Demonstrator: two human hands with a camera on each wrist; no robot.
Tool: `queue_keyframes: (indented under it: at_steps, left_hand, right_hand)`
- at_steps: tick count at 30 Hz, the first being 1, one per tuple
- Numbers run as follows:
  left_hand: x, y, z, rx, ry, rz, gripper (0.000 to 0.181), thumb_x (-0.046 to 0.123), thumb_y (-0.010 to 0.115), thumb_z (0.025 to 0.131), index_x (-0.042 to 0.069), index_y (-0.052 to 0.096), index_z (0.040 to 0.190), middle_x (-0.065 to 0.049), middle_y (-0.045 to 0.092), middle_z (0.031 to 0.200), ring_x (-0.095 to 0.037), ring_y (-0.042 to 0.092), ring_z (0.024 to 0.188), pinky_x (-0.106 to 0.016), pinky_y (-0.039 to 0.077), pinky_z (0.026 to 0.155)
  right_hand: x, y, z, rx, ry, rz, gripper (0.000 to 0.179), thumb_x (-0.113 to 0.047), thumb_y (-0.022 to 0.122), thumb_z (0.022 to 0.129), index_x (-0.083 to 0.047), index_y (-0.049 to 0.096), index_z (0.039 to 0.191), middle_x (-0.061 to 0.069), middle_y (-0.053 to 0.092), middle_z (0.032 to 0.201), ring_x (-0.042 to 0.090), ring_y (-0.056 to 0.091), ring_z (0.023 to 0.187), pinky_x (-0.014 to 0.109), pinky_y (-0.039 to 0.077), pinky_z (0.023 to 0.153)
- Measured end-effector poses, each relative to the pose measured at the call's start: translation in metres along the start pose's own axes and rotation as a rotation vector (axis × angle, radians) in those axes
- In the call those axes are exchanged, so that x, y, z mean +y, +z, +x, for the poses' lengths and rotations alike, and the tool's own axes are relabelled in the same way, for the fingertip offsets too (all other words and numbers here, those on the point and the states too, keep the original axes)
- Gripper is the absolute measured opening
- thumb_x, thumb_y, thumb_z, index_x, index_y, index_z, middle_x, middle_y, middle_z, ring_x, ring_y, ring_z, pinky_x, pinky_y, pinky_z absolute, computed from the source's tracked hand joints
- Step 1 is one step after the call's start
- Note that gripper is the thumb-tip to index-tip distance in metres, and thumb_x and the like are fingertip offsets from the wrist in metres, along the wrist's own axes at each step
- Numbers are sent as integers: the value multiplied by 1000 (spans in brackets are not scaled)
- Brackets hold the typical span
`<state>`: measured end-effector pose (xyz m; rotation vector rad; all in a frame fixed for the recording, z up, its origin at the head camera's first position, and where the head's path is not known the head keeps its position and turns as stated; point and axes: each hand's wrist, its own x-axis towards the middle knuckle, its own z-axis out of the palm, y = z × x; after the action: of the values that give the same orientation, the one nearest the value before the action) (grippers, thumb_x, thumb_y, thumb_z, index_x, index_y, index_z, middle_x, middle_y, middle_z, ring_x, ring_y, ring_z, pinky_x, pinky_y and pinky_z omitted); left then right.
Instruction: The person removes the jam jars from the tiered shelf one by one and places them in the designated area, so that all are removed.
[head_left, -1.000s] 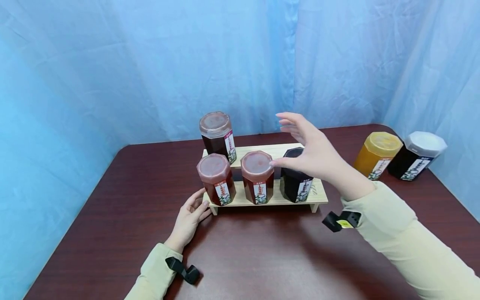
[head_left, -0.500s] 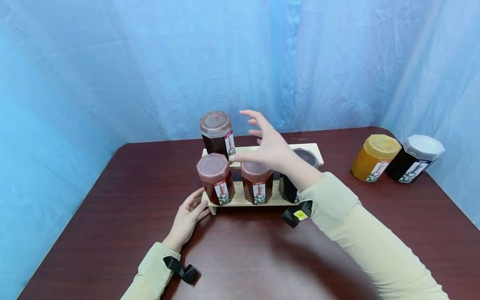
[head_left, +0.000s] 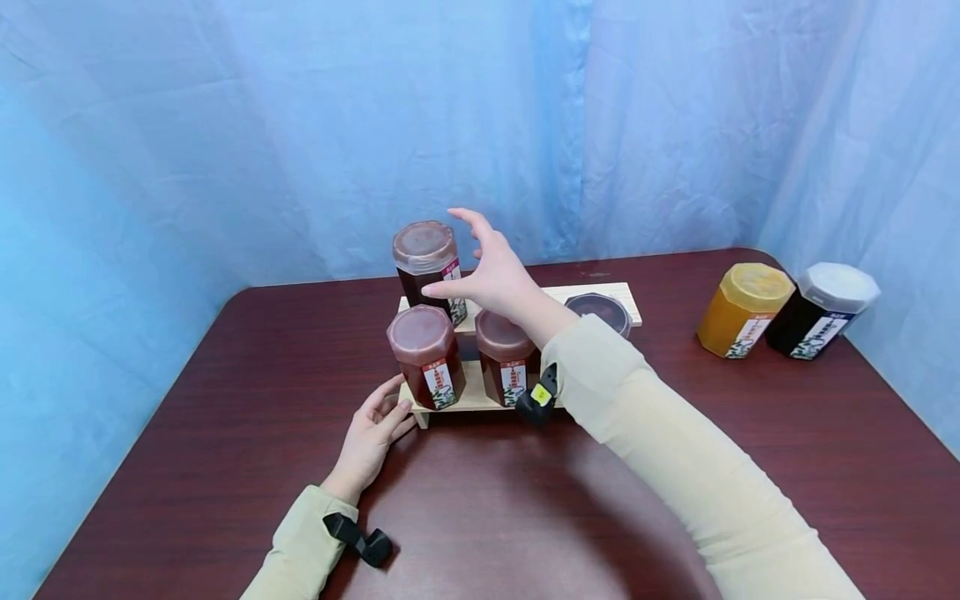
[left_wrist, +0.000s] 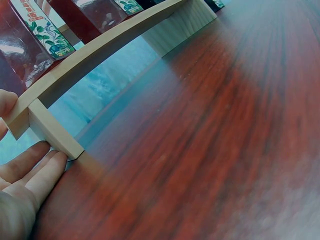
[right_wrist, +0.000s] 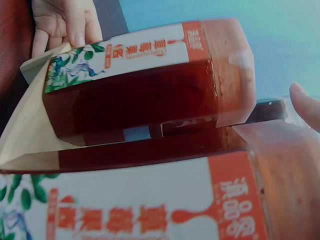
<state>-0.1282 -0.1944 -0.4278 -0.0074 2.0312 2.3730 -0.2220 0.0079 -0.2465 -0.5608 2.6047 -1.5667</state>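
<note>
A two-tier wooden rack (head_left: 474, 395) stands on the table. My left hand (head_left: 369, 440) holds its front left corner; in the left wrist view the fingertips touch the rack's leg (left_wrist: 55, 131). Two red jam jars, the left one (head_left: 426, 354) and the middle one (head_left: 501, 358), stand upright on the lower tier. To their right a dark jar (head_left: 598, 310) is mostly behind my right forearm. On the upper tier's left end is a dark jam jar (head_left: 424, 250). My right hand (head_left: 487, 271) is beside it, thumb and fingers spread around its right side; contact is not clear.
A yellow-orange jar (head_left: 745, 310) and a white-lidded dark jar (head_left: 822, 310) stand together at the table's right. Light blue curtains (head_left: 337, 125) enclose the back and sides. The dark red table (head_left: 247, 400) extends around the rack.
My right hand has moved left from above the lower tier's right jar to the upper dark jar, fingers still spread. My left hand has stayed at the rack's corner.
</note>
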Motion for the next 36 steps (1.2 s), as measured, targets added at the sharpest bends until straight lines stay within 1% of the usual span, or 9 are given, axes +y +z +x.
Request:
queue_keyframes:
  at_steps: [7,11,14,19,24,28,32,35,36]
  left_hand:
    - [0,0,0,2,-8,3,49,-2,50,94,-1,36,141,-1,57,105,-6,62,95,-26,53,82]
    - [0,-1,0,6,-14,9,49,-2,50,94,-1,36,141,-2,57,105,-6,62,95,-26,53,83]
    - [0,-1,0,11,-23,7,48,-2,50,95,1,36,141,-2,57,106,-6,62,95,-26,53,83]
    - [0,-1,0,11,-27,4,48,-1,50,95,0,36,141,-1,58,106,-6,62,95,-26,53,82]
    - [1,-1,1,9,-21,7,48,-1,50,95,0,36,141,-1,58,106,-6,62,95,-26,53,82]
    - [0,-3,2,11,-28,4,48,-1,49,95,1,36,141,-1,57,107,-6,61,95,-26,53,82]
    - [-1,-4,1,13,-42,6,48,0,49,95,1,36,142,-3,57,108,-7,62,96,-26,52,83]
    - [-2,-4,1,14,-46,10,48,0,50,95,1,36,142,-3,56,108,-7,61,96,-27,52,83]
    - [-2,-4,2,14,-43,12,48,0,50,95,2,36,142,-4,56,108,-7,61,96,-27,52,83]
  right_hand:
    - [2,3,7,-51,8,25,97,-27,84,71,-35,25,148,6,25,153,29,34,136,45,37,106]
    - [4,6,9,-75,-53,-17,94,-23,83,73,-33,27,148,3,26,153,31,36,135,45,38,105]
    - [5,8,12,-83,-96,-70,91,-19,81,74,-29,29,148,2,32,151,28,38,133,44,38,105]
    - [4,11,12,-68,-105,-136,88,-16,81,75,-27,31,146,4,43,143,23,43,129,41,38,103]
    - [4,12,13,-52,-93,-177,86,-18,81,75,-28,31,145,7,46,140,25,47,125,41,41,100]
    - [5,14,15,-43,-93,-180,85,-18,81,75,-29,32,144,9,48,138,26,50,122,40,44,97]
    - [5,17,15,-36,-100,-165,84,-15,81,74,-27,33,143,10,49,137,26,58,106,39,45,91]
    - [6,18,15,-31,-101,-150,83,-14,81,74,-25,34,141,10,50,136,25,60,95,39,46,88]
    - [6,18,15,-27,-102,-147,83,-13,81,73,-25,34,141,10,50,135,24,60,95,38,46,87]
